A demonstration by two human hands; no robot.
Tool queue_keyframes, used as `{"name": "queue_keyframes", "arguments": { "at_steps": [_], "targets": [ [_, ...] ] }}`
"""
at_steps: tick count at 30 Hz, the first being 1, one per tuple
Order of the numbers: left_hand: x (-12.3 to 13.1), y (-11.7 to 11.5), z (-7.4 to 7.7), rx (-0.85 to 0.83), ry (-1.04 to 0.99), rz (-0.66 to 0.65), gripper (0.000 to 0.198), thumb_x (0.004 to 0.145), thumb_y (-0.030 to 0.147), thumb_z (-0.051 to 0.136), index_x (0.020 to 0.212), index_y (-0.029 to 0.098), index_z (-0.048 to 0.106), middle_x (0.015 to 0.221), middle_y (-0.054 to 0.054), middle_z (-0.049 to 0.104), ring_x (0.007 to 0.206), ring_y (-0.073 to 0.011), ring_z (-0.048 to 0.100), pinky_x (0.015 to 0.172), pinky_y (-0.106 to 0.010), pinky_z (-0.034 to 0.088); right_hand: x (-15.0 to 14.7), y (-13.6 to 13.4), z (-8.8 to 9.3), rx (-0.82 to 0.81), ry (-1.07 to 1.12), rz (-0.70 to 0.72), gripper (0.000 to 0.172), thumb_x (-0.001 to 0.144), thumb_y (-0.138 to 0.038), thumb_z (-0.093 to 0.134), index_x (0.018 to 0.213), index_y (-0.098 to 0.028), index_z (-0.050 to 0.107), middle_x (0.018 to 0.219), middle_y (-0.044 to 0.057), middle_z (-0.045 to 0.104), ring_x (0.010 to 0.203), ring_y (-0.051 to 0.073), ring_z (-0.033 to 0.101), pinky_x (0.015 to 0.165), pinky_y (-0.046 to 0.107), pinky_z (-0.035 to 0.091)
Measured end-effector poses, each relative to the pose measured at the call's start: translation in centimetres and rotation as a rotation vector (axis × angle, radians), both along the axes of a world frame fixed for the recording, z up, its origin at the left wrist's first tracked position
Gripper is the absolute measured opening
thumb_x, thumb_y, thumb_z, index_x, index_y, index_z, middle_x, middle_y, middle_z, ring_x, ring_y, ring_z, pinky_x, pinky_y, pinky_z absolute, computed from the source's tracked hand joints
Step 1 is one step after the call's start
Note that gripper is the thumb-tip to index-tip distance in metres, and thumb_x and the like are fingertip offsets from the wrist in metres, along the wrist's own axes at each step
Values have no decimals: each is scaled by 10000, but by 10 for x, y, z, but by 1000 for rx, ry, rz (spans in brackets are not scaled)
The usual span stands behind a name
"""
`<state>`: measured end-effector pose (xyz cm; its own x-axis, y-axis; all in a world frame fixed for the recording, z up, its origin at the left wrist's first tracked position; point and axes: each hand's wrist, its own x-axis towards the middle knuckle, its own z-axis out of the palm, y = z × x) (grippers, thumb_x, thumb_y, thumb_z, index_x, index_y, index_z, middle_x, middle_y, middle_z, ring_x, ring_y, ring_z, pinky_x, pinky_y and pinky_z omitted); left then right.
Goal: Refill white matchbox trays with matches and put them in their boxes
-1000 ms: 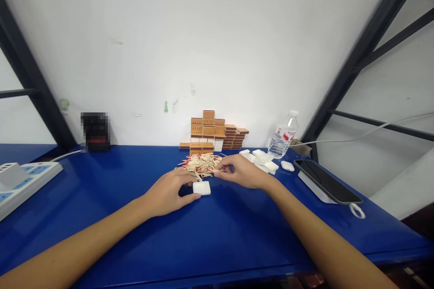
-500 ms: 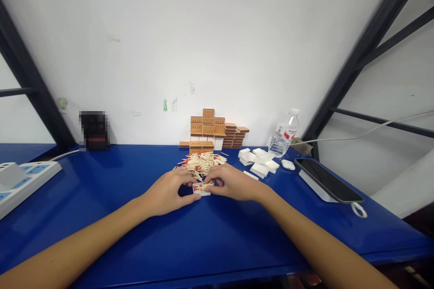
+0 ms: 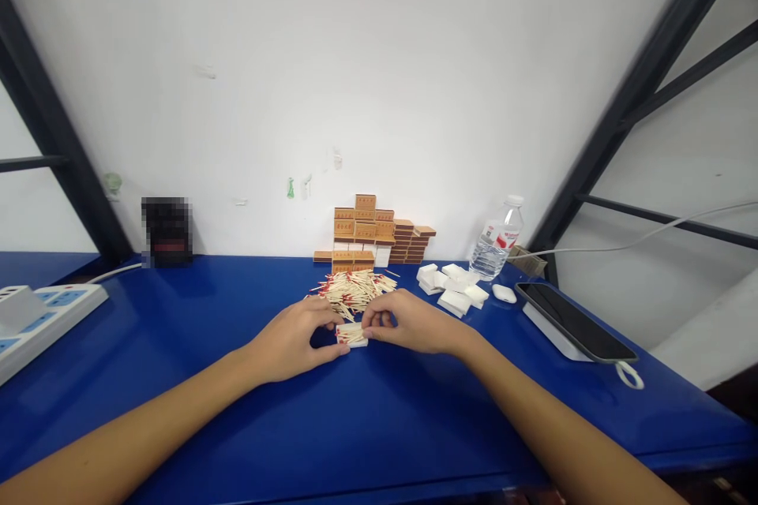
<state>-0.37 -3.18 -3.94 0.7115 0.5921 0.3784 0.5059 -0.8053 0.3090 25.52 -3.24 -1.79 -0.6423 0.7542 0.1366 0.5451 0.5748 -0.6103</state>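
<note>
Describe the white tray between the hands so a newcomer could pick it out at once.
On the blue table, find the big loose match pile. Just nearer the camera, between the left hand and the right hand, lies the small white tray. Unlike the white boxes clustered by the bottle, it sits apart, with red-tipped matches showing inside.

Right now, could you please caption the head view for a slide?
Left hand and right hand at a white tray of matches, near a match pile.
</note>
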Motion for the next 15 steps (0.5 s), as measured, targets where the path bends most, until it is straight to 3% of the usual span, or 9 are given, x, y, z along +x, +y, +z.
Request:
{"name": "queue_keyframes", "arguments": {
  "at_steps": [15],
  "targets": [
    [-1, 1, -2, 0, -19, -3, 301, 947, 501, 650, 1067, 239, 735, 968, -68, 717, 955, -249, 661, 841, -361, 542, -8, -3, -5, -107, 76, -22, 79, 867, -202, 700, 914, -183, 762, 802, 12, 733, 725, 133, 626, 680, 229, 476]
  ]
}}
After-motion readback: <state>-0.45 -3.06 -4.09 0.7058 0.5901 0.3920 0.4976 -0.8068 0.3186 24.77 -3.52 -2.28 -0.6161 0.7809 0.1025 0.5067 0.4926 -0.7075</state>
